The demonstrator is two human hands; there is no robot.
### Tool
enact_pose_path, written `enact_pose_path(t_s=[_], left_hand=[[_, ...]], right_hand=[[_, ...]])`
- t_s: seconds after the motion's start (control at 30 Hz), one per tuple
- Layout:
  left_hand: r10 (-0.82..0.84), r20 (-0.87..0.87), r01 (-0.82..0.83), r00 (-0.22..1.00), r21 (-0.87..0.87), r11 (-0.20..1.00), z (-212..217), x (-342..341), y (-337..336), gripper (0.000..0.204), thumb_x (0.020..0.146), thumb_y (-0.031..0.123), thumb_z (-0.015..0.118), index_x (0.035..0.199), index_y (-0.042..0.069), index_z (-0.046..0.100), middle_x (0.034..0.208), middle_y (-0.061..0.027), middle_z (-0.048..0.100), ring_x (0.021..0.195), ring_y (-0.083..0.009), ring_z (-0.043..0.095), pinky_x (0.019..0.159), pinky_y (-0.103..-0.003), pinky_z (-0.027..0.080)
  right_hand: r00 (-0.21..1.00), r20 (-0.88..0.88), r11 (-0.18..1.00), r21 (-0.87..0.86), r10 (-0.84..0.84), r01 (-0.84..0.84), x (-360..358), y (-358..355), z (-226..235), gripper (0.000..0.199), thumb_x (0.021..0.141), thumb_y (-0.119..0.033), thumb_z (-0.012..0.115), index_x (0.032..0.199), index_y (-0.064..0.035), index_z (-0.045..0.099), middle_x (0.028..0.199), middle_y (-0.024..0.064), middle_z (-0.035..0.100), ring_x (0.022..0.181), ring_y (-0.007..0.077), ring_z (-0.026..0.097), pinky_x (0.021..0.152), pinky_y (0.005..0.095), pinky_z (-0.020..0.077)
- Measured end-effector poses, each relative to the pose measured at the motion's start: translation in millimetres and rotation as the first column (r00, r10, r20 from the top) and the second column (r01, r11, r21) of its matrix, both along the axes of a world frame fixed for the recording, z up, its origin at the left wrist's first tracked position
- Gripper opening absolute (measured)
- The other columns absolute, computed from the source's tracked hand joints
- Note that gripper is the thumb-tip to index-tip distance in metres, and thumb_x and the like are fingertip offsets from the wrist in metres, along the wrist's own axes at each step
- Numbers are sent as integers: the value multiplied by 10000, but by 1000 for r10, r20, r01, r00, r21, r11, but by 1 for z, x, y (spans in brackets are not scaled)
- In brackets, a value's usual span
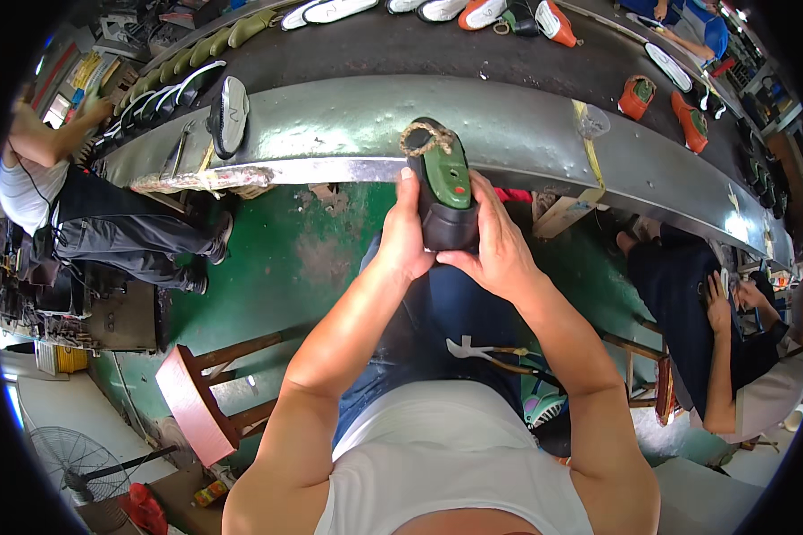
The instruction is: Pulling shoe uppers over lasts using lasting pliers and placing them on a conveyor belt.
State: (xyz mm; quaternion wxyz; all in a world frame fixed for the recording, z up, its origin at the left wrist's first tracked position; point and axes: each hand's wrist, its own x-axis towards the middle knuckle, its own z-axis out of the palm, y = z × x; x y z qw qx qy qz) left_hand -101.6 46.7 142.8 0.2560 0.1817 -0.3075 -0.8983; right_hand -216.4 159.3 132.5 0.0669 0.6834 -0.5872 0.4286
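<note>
My two hands grip a black shoe upper [449,230] stretched over a green shoe last [446,174], held above my lap at the bench's near edge. A rope loop [424,136] is tied to the last, whose top has a small hole and a red spot. My left hand [404,234] presses the shoe's left side with the thumb up along it. On the other side, my right hand [498,241] wraps the shoe, its thumb beneath the near end. Across my lap lies a metal-headed tool, hammer-like [462,348], with handles beside it.
A metal-edged bench [330,120] curves ahead, with a dark belt [384,62] carrying several shoes and lasts. A white-soled shoe [232,116] stands on its left edge. Co-workers sit left and right. A wooden stool [187,401] and a fan [76,477] are at left.
</note>
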Motion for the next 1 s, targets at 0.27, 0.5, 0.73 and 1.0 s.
enact_pose_path(t_s=[0.27,0.5,0.73,1.0], left_hand=[[111,-129,-141,985,-985,103,23,-16,-57,563,1051,494,334,1072,79,713,1485,-272,391,1435,-399,290,1154,-488,227],[124,-22,-62,992,-942,329,42,-28,-56,434,1061,322,403,972,33,715,1179,-175,622,1153,-303,562,1031,-408,400],[149,72,-113,986,-363,925,12,9,-4,675,1068,360,422,1594,115,76,1530,-166,341,1401,-275,387,1144,-439,368],[-126,-159,91,979,-214,973,8,34,-7,869,915,165,617,1605,162,88,1554,-160,310,1421,-307,363,1153,-466,356]], right_hand=[[999,-51,1000,28,-5,6,-3,-3,13,1032,783,-410,787,1467,115,220,1467,330,364,1342,483,434,1108,490,411],[962,219,986,66,-162,151,24,-7,24,921,865,-356,740,1470,112,226,1434,344,401,1295,480,485,1059,469,443],[956,285,994,-68,-68,91,23,-14,-9,920,813,-322,808,1472,63,294,1432,305,435,1320,465,471,1076,476,431],[984,155,914,-381,-87,141,31,-25,-26,731,756,-303,858,1291,45,503,1315,237,555,1213,471,571,969,492,537]])
